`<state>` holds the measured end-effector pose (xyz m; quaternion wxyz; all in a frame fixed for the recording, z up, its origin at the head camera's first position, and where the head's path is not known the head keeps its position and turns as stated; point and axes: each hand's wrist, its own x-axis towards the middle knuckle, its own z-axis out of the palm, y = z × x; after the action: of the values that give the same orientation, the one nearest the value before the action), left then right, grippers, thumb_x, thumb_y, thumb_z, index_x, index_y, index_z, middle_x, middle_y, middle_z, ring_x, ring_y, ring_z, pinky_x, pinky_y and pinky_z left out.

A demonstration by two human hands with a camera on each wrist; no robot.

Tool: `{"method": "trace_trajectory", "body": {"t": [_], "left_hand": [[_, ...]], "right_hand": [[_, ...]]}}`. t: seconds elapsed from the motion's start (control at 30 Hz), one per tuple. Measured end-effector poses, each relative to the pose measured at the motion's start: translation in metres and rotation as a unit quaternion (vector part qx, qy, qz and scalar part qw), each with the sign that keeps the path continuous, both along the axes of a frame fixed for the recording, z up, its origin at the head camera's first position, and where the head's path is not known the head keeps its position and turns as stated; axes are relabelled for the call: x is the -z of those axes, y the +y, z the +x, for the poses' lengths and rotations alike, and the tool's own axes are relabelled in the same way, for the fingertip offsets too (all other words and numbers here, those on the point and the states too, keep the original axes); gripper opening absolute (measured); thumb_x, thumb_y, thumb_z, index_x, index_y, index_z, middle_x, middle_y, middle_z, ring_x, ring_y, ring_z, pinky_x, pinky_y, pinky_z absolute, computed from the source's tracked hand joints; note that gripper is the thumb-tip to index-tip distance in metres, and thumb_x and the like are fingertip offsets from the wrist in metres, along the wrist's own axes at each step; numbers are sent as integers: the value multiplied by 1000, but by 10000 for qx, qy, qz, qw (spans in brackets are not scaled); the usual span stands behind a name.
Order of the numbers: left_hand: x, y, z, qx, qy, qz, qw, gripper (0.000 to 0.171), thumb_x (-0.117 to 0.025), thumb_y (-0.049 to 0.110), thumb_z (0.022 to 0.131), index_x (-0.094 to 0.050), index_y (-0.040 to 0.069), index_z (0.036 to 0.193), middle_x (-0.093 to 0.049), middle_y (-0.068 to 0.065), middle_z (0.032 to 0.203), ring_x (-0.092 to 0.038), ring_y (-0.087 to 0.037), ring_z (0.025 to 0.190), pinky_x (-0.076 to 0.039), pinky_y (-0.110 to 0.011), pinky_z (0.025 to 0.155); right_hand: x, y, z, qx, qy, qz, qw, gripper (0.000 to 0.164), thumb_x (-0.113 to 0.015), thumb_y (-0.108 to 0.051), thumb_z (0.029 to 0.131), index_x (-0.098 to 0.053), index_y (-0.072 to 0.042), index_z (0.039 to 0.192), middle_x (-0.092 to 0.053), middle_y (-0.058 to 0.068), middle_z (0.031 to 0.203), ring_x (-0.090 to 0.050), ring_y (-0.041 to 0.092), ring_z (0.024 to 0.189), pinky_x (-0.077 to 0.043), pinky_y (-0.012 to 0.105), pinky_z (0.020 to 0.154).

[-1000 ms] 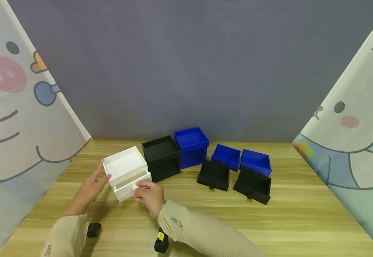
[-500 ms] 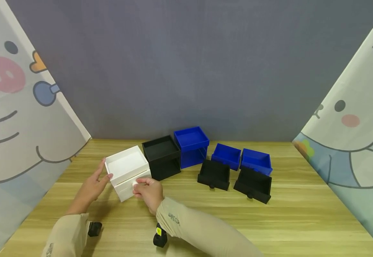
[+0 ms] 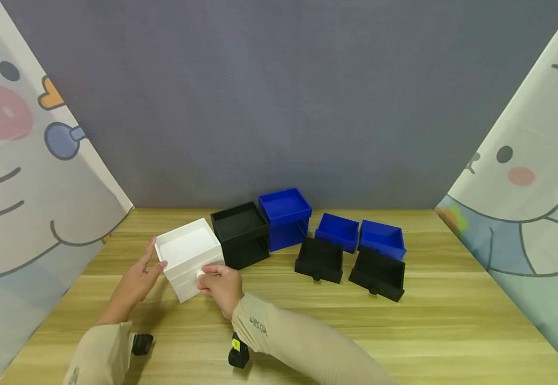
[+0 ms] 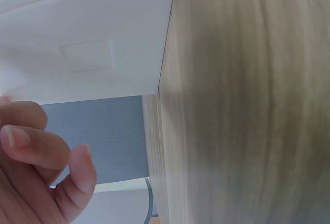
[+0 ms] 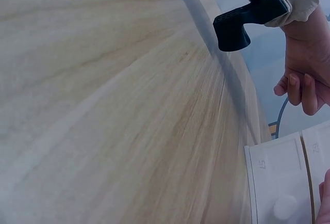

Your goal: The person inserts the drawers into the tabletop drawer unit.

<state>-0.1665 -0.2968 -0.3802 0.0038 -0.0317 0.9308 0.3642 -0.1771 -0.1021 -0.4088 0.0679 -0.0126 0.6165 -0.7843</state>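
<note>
A white two-drawer cabinet [image 3: 190,246] with a shallow tray top stands at the left of the table. My right hand [image 3: 223,289] pinches the round white knob [image 3: 200,274] of its upper drawer, whose front sits near flush with the cabinet. A lower drawer knob [image 5: 284,207] shows free in the right wrist view. My left hand [image 3: 137,278] rests against the cabinet's left side, thumb at the front corner and index finger stretched toward the back corner. Its other fingers [image 4: 38,149] hang loosely bent beside the white wall in the left wrist view.
Right of the white cabinet stand a black cabinet [image 3: 240,230] and a blue cabinet [image 3: 286,214], both with hollow fronts. Two blue drawers [image 3: 338,232] and two black drawers [image 3: 318,260] lie farther right. A grey backdrop [image 3: 279,107] rises behind the table.
The white upper drawer has slid back into the cabinet, closing the gap behind its front. My right hand moved slightly with its knob; my left hand stays at the cabinet's side.
</note>
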Motion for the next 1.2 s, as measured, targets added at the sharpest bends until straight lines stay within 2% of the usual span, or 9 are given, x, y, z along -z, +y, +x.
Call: {"method": "trace_trajectory", "body": {"t": [0.13, 0.33, 0.4, 0.47, 0.57, 0.73, 0.83, 0.93, 1.2], "left_hand": [[2, -2, 2, 6, 0, 105, 9999, 74, -38, 46, 101, 9, 24, 153, -26, -41, 142, -47, -22, 58, -42, -34, 49], [2, -6, 6, 53, 118, -171, 9998, 75, -37, 46, 102, 10, 20, 153, -29, -42, 140, -59, -38, 86, -44, -37, 57], [0, -6, 7, 29, 93, -146, 9998, 75, -38, 47, 101, 10, 21, 153, -44, -42, 128, -58, -34, 74, -44, -36, 53], [-1, -4, 8, 18, 97, -130, 9999, 75, -38, 49, 101, 9, 22, 154, -59, -34, 101, -55, -26, 60, -42, -33, 48], [-3, -2, 7, -18, 115, -96, 9999, 75, -38, 49, 100, 7, 23, 154, -59, -31, 92, -41, -17, 50, -38, -32, 44], [-3, -1, 8, -12, 72, -258, 9996, 74, -36, 48, 101, 8, 20, 154, -41, -42, 131, -51, -28, 65, -42, -39, 52], [-5, -2, 7, 117, 42, -563, 9983, 75, -36, 49, 101, 8, 17, 154, -38, -41, 135, -58, -49, 86, -47, -52, 64], [-11, -4, 4, 297, 112, -1131, 9931, 78, -37, 51, 100, 2, 11, 154, -42, -39, 131, -51, -59, 105, -44, -63, 72], [-44, -4, 6, 433, 312, -1826, 9817, 78, -40, 55, 98, -17, 5, 153, -55, -36, 120, -61, -49, 93, -47, -47, 57]], "right_hand": [[-1, -1, 1, 8, -4, 19, 10000, 13, -68, 7, 80, -70, 7, 93, -65, 6, 69, -66, 14, 62, -55, 27, 61], [-1, -5, 2, -4, -20, -45, 10000, 13, -68, 8, 79, -70, 6, 92, -65, 6, 67, -66, 14, 61, -55, 26, 60], [-1, -5, 3, 33, -62, -66, 10000, 13, -68, 8, 79, -71, 6, 92, -65, 6, 67, -66, 14, 60, -55, 26, 60], [-1, -6, 4, 93, -53, -72, 9999, 13, -68, 9, 79, -71, 6, 92, -65, 6, 68, -65, 14, 60, -55, 27, 60], [-1, -5, 3, 97, -48, -114, 9999, 14, -68, 9, 79, -70, 6, 92, -65, 7, 68, -65, 13, 60, -55, 28, 60], [-1, -1, 1, -87, -65, -74, 9999, 14, -68, 8, 81, -70, 7, 95, -66, 8, 72, -66, 16, 63, -56, 29, 63], [-1, 10, -1, -405, -108, -39, 9991, 17, -67, 6, 84, -69, 9, 100, -69, 13, 77, -68, 18, 67, -56, 32, 65], [-3, 29, -6, -772, -133, 23, 9969, 20, -65, 3, 87, -68, 10, 106, -70, 20, 82, -69, 19, 68, -56, 34, 66], [-9, 91, -21, -1446, 29, 707, 9870, 31, -65, -1, 89, -61, 13, 116, -68, 29, 97, -66, 12, 64, -56, 38, 69]]}}
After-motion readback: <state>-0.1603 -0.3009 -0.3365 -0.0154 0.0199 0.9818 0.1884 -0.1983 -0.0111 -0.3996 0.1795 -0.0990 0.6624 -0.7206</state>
